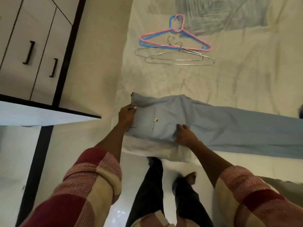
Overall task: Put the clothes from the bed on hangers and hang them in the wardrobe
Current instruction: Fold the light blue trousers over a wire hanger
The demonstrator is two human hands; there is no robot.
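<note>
A pair of light blue trousers (205, 125) lies flat on the bed (229, 82), waist near the middle of the frame and legs running off to the right edge. The left hand (127, 116) pinches the waistband at its left corner, thumb on top of the cloth. The right hand (184, 135) rests on the seat of the trousers with fingers curled into the fabric, seemingly gathering it. The two hands are apart, one at each side of the seat.

Four hangers sit further up the bed, well apart from the trousers: a pink hanger (176, 36) stacked on a blue hanger (147, 44), and two wire hangers (173, 57) overlapping just below them. The wardrobe (32, 46) fills the upper left, its doors closed.

The risk I see: lifted by the waist alone, the long legs could drag and slide off the bed edge to the floor. The overlapping hooks may also tangle, so pulling one hanger could bring another along.
</note>
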